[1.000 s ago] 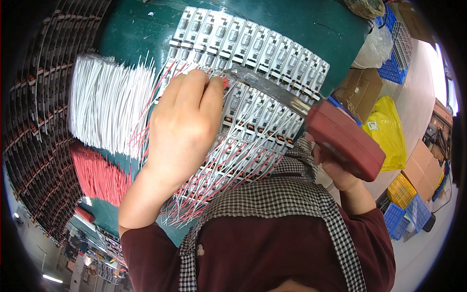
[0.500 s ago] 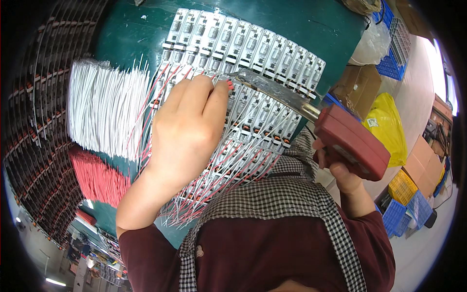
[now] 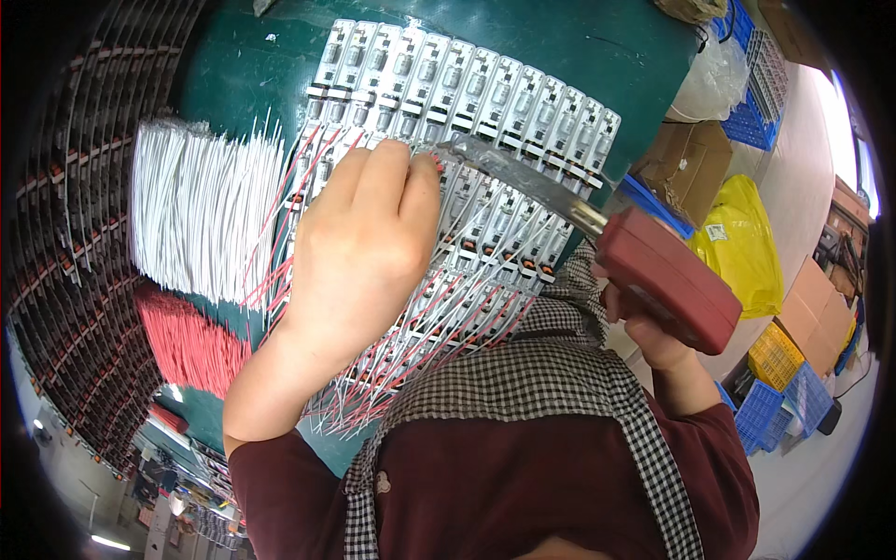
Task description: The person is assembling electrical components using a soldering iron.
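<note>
My right hand (image 3: 658,338) is wrapped round the dark red handle of a soldering gun (image 3: 670,278). Its long metal barrel slants up and left over the circuit boards (image 3: 485,84), its tip beside my left fingertips. My left hand (image 3: 364,238) is closed, palm down over the boards, with small red wire ends (image 3: 439,162) peeking out at its index fingertip. The rest of its grip is hidden. The boards lie in rows of narrow white strips. Red and white wires (image 3: 420,327) trail from the nearer rows toward my checked apron.
A pile of white wires (image 3: 205,210) lies left on the green table (image 3: 579,47), with red wires (image 3: 191,341) just nearer. Racks of strips (image 3: 70,243) stand far left. At right are a cardboard box (image 3: 686,168), a yellow bag (image 3: 747,247) and blue baskets (image 3: 761,415).
The soldering gun's handle has dropped slightly and shifted a little left with my right hand. The boards appear slightly further left. My left hand stays almost in place.
</note>
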Available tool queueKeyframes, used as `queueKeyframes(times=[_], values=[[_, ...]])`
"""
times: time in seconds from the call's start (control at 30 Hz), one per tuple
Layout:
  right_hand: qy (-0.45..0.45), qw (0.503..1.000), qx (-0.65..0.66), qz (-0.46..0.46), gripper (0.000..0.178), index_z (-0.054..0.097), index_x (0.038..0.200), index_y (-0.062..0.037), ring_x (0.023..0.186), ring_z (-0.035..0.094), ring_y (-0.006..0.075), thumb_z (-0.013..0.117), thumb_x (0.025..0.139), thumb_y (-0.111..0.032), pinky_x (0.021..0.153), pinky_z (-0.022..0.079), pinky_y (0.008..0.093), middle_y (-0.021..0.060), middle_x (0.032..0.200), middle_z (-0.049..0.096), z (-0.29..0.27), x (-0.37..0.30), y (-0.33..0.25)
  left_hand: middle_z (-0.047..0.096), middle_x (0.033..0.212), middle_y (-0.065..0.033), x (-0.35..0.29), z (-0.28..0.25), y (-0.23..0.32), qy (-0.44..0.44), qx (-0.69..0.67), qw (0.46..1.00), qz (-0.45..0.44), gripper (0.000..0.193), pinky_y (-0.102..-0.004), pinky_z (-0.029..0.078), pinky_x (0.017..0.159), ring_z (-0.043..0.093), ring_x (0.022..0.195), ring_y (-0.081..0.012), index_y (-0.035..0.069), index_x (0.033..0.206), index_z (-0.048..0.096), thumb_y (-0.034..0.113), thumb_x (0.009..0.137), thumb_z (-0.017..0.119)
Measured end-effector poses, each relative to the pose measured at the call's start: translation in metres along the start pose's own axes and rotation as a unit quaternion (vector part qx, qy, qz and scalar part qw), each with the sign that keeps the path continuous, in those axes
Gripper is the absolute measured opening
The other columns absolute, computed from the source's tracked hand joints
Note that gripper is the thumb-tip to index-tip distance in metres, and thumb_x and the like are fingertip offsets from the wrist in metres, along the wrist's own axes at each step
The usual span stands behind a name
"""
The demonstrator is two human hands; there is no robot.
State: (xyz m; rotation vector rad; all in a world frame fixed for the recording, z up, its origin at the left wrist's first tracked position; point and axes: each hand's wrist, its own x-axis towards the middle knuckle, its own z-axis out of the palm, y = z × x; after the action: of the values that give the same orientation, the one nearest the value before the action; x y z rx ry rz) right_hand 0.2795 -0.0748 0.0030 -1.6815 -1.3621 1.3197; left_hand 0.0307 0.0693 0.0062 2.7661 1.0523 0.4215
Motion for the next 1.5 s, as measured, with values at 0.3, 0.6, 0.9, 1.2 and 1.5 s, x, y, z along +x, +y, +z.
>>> queueKeyframes(times=[0.3,0.6,0.9,1.2,1.5], values=[[0.031,0.997,-0.068,0.032,0.041,0.062,0.106,-0.0077,0.111,0.052,0.0325,0.068,0.066,-0.007,0.093,0.041,0.039,0.0149,0.115,0.056,-0.001,-0.006,-0.005,0.046,0.073,-0.007,0.003,-0.001,0.003,0.005,0.013,1.0,-0.003,0.016,-0.0283,0.044,0.051,0.051,0.065,-0.0193,-0.002,0.083,0.057,0.002,0.067,0.058],[0.046,0.995,0.021,0.082,0.042,0.064,0.102,-0.0067,0.107,0.055,0.0325,0.067,0.06,-0.006,0.087,0.046,0.0371,0.0155,0.11,0.059,-0.007,-0.013,0.0,0.048,0.073,-0.0073,0.007,0.007,0.011,0.036,-0.003,0.998,0.045,0.016,-0.0271,0.044,0.05,0.052,0.064,-0.0191,-0.002,0.083,0.058,0.002,0.067,0.06],[0.029,0.995,0.094,0.03,0.046,0.062,0.105,-0.0018,0.101,0.059,0.0295,0.073,0.069,-0.027,0.083,0.047,0.0331,0.0198,0.114,0.057,-0.013,-0.012,0.005,0.048,0.074,-0.0076,0.01,0.006,0.016,0.017,-0.007,0.999,0.038,0.02,-0.0278,0.044,0.052,0.052,0.066,-0.0195,-0.003,0.084,0.058,0.002,0.064,0.059],[0.05,0.997,0.049,0.031,0.043,0.062,0.105,-0.0034,0.102,0.058,0.0316,0.072,0.068,-0.025,0.086,0.046,0.0348,0.0209,0.116,0.055,-0.006,-0.01,0.003,0.049,0.076,-0.0084,0.007,0.007,0.012,0.022,-0.016,0.999,0.043,0.023,-0.0285,0.045,0.053,0.052,0.067,-0.0205,-0.003,0.086,0.058,0.002,0.064,0.059],[0.062,0.998,0.027,0.017,0.047,0.06,0.11,-0.0054,0.101,0.058,0.0326,0.072,0.067,-0.02,0.087,0.046,0.038,0.0171,0.108,0.059,-0.007,-0.026,0.015,0.048,0.075,-0.0079,0.004,0.007,0.012,0.021,-0.002,1.0,0.021,0.02,-0.028,0.045,0.052,0.052,0.066,-0.0202,-0.002,0.085,0.059,0.001,0.064,0.06]])
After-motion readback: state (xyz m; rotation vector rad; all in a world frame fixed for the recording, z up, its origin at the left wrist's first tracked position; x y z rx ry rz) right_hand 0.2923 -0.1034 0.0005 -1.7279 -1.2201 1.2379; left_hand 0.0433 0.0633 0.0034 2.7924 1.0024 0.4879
